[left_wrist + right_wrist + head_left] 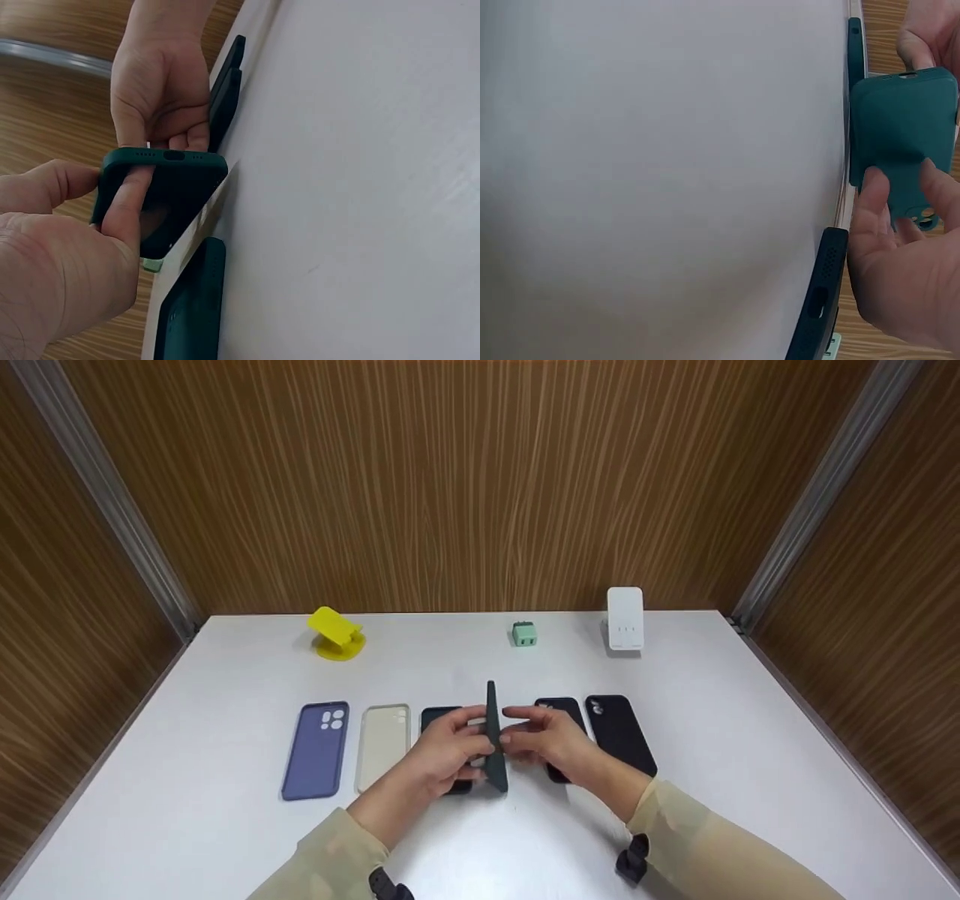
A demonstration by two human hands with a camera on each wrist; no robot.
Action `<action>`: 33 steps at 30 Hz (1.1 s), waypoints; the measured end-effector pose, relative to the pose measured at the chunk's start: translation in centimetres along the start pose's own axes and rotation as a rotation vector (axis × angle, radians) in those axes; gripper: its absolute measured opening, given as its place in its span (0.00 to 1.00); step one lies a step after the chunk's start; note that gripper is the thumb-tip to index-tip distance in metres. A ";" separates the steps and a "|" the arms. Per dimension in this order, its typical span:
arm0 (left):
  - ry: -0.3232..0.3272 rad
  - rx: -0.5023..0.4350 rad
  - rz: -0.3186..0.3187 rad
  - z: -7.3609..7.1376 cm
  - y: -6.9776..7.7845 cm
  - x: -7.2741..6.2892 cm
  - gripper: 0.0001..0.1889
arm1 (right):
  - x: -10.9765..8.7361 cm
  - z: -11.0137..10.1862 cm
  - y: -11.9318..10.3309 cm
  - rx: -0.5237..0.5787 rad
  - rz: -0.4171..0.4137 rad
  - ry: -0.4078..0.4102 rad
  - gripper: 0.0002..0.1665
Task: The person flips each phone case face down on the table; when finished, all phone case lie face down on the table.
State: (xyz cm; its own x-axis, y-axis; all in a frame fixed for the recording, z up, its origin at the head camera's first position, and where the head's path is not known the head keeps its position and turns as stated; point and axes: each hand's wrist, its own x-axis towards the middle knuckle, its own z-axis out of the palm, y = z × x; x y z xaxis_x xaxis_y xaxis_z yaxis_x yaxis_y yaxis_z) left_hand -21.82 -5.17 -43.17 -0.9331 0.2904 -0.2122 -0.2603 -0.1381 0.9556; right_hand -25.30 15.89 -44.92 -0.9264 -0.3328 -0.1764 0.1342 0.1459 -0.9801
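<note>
A dark green phone case [492, 742] stands on edge above the table between the hands. My left hand [446, 750] grips it, with a finger [127, 202] inside its hollow side in the left wrist view. On the opposite side, my right hand [551, 739] reaches to the case with loosely bent fingers; the thumb tip touches or nearly touches its back. The right wrist view shows the flat green back [907, 112], with camera holes [928, 219] at the end toward the right hand. Beneath the left hand lies another dark case [439, 716], partly hidden.
A purple case [313, 754] and a cream case [384, 742] lie at left. Two black cases, one partly covered [562, 705] and one outermost [621, 735], lie at right. Behind stand a yellow phone stand [339, 634], green plug adapter [525, 634] and white device [625, 619]. Wood-patterned walls enclose the table.
</note>
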 end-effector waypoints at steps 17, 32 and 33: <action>-0.003 -0.061 0.058 -0.4 -0.1 -0.1 0.43 | -0.3 -0.8 -0.7 -0.084 0.023 0.069 0.40; 0.036 0.208 0.116 -2.0 -0.7 1.3 0.38 | -0.1 -1.5 -1.2 -0.155 0.019 0.134 0.36; 0.044 0.222 0.115 -2.1 -0.7 1.4 0.37 | 0.0 -1.5 -1.3 -0.164 0.014 0.135 0.36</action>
State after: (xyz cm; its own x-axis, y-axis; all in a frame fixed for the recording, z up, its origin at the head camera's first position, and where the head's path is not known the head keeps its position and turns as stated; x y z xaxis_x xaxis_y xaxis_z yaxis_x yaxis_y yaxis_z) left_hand -23.45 -6.66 -44.51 -0.9646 0.2425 -0.1036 -0.0955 0.0449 0.9944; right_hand -25.97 17.13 -43.54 -0.9651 -0.2033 -0.1651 0.0983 0.3033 -0.9478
